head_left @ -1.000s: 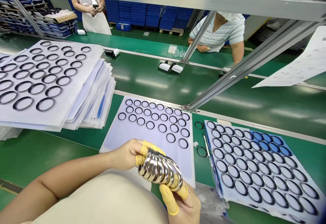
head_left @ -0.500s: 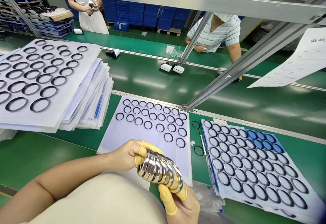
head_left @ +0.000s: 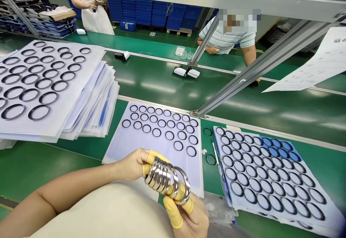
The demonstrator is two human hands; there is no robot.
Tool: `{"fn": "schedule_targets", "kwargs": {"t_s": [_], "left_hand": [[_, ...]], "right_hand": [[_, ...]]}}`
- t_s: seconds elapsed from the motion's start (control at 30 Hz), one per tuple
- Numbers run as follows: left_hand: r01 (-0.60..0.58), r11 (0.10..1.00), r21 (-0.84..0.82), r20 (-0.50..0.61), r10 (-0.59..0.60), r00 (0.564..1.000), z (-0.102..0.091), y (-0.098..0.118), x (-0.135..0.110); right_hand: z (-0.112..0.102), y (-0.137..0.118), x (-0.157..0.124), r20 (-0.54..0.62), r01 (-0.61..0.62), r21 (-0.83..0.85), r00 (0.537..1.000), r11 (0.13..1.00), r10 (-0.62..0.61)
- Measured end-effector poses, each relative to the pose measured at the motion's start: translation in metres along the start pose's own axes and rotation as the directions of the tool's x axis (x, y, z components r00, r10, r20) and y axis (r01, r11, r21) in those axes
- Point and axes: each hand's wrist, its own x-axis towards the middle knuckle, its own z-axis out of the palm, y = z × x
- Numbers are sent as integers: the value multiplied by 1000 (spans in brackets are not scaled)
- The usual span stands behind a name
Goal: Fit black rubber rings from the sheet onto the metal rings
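Observation:
My left hand and my right hand, both with yellow finger cots, hold a row of several shiny metal rings between them, low in the view. The left fingers pinch the left end of the row. The right fingers are closed round the right end, where one ring leans apart from the others. Just beyond the hands lies a white sheet with rows of black rings stuck on its far part. To the right lies a blue-edged sheet full of black rings.
A thick stack of ring sheets sits at the left. Two loose black rings and a thin tool lie between the two sheets. A green conveyor belt carries white-and-black parts. Metal frame bars cross overhead. Two other people stand beyond the belt.
The rightmost metal ring has tilted away from the row. My right hand has shifted slightly left and down. The view has drifted a little.

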Motion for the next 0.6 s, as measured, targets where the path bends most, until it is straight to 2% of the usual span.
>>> {"fn": "schedule_targets", "kwargs": {"t_s": [0.3,0.43,0.5,0.57,0.6], "left_hand": [[-7,1000,4,-6,7,1000,0,-1,0],[-71,993,98,-13,73,997,1,-1,-2],[-93,982,167,-2,94,996,1,-2,-3],[-74,970,230,-9,78,997,0,-3,-5],[-58,968,245,-19,65,998,-1,-3,-5]], "right_hand": [[1,3,3,-52,16,-91,998,996,-21],[-3,11,-8,-114,-93,-106,990,990,81],[-11,24,-24,-199,-190,-99,966,977,167],[-27,46,-44,-342,-289,-102,909,952,239],[-38,60,-53,-369,-340,-89,884,936,287]]}}
